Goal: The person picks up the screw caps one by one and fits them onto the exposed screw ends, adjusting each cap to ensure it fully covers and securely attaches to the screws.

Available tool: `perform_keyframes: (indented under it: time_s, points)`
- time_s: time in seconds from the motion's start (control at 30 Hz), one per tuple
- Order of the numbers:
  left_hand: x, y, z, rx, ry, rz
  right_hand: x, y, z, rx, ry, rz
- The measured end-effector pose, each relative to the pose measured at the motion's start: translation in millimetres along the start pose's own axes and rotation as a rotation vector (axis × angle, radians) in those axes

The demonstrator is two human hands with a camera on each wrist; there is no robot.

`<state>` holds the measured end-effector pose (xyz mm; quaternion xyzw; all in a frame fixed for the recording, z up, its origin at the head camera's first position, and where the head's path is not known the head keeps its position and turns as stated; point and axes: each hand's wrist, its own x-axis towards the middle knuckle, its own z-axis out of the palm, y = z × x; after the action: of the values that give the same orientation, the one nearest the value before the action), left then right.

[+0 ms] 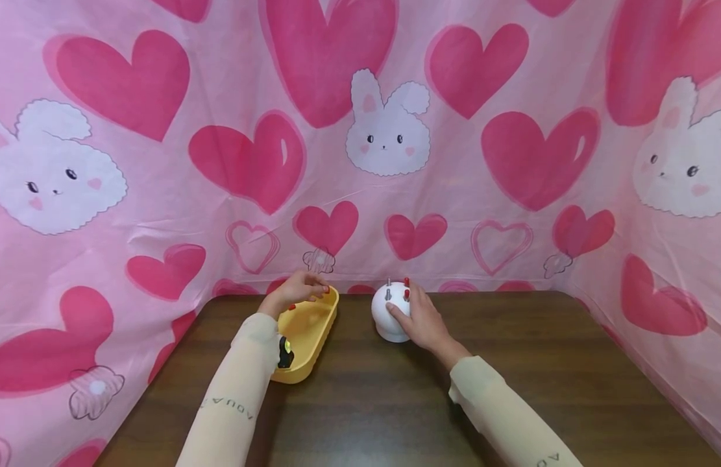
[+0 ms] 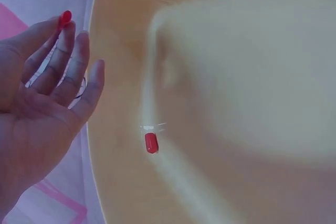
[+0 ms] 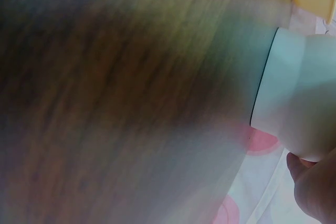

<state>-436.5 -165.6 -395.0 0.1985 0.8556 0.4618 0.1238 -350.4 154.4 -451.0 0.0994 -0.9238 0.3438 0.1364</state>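
Above the far end of a yellow tray (image 1: 329,322), my left hand (image 1: 298,289) pinches a small red peg (image 2: 65,17) between thumb and fingertip; its other fingers are loosely bent. A second red peg (image 2: 151,143) with a clear tip lies inside the tray. To the right, a white ball-shaped thing (image 1: 389,324) on a short base stands on the table. Grey pegs (image 1: 388,294) and red pegs (image 1: 407,294) stick up from its top. My right hand (image 1: 426,322) grips its right side, thumb toward the front; the other fingers are mostly hidden behind.
The brown wooden table (image 1: 372,408) meets a pink cloth (image 1: 360,194) with hearts and rabbits at its back and sides. A black item (image 1: 285,353) with a yellow-green spot shows beside my left sleeve, over the tray's near end.
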Motion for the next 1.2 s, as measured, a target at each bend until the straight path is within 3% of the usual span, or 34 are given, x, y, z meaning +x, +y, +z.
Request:
perform_keyframes:
  time_s: [0.4, 0.63, 0.83, 1.2]
  points:
    - [0.9, 13.0, 5.1, -0.041, 0.035, 0.079, 1.1, 0, -2, 0.002, -0.007, -0.006]
    - [3.4, 22.2, 11.6, -0.117, 0.058, 0.105, 0.9, 0, -1, -0.004, -0.009, 0.000]
    - [5.1, 34.2, 18.7, -0.105, 0.112, 0.111, 3.7, 2, 0, -0.001, -0.005, 0.002]
    - [10.9, 50.6, 27.7, -0.071, 0.104, 0.153, 8.8, 7, 1, -0.010, -0.014, -0.010]
